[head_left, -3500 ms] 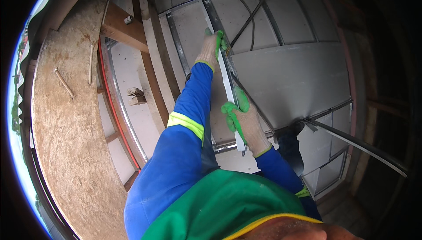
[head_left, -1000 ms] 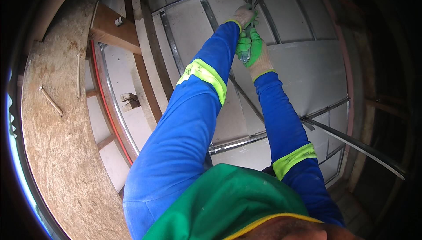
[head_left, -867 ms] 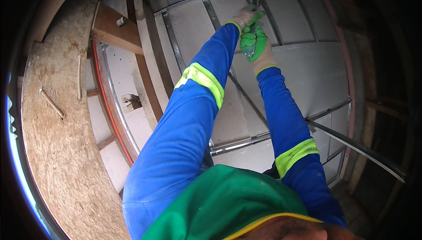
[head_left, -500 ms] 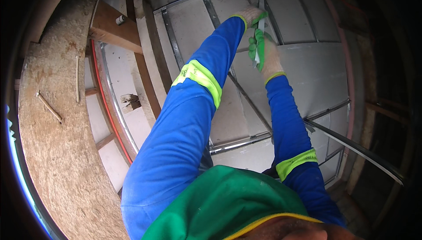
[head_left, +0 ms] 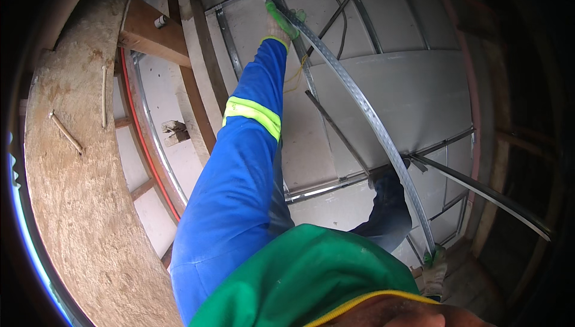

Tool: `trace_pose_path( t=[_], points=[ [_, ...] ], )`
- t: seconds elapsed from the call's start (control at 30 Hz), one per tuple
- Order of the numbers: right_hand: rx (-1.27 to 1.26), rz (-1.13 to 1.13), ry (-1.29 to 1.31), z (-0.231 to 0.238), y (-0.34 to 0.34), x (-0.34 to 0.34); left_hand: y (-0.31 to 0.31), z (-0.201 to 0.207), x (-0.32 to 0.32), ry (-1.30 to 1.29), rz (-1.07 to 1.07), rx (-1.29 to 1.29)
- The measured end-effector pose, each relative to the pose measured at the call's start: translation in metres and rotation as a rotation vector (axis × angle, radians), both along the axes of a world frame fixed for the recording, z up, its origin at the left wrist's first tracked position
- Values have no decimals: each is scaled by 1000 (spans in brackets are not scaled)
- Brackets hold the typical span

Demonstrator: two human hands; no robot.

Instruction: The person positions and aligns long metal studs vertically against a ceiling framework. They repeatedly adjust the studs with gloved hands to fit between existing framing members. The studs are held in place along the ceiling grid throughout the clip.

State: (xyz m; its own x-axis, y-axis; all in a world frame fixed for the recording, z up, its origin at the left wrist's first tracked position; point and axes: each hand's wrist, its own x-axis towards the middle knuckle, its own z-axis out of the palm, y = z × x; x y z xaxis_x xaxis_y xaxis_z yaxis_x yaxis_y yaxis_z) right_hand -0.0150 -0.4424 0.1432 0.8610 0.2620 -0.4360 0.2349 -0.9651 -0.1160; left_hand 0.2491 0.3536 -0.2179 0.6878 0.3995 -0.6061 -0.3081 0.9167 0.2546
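A long, perforated galvanized metal strip slants from the upper middle down to the lower right, bowed by the lens. My left hand, in a knitted glove with a green palm, is stretched far forward and closed on the strip near its far end. At the lower right, close to my body, my right hand in a matching glove grips the near end. Its fingers are partly hidden. Below the strip, one dark-trousered leg of mine stands by a metal rail.
A broad wooden beam with two bent nails runs down the left. Beside it are a timber block, an orange cable and pale panels framed by metal rails. A dark metal bar juts out at right.
My hands were together far ahead on the strip, seen nearly end-on. Now the left has moved left and the right has drawn back to my side, swinging the strip across the view.
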Motion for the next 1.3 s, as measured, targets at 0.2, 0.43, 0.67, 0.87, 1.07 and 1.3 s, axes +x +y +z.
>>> trace_pose_path(
  t=[0.2,0.43,0.67,0.87,1.07,1.3],
  points=[
    [204,-644,247,7,-37,-44,12,-19,-39,438,-125,238],
    [352,-366,576,-51,68,-75,-2,24,-45,182,-86,333],
    [266,-97,426,-95,40,-140,-23,47,-22,25,9,341],
    [173,-174,184,-65,83,-132,-51,57,-21,-72,-151,276],
    [474,-292,337,-64,172,-66,-171,86,-31,216,-310,345],
    [1034,-726,874,-73,267,9,-198,132,-45,243,-567,614]
  ],
)
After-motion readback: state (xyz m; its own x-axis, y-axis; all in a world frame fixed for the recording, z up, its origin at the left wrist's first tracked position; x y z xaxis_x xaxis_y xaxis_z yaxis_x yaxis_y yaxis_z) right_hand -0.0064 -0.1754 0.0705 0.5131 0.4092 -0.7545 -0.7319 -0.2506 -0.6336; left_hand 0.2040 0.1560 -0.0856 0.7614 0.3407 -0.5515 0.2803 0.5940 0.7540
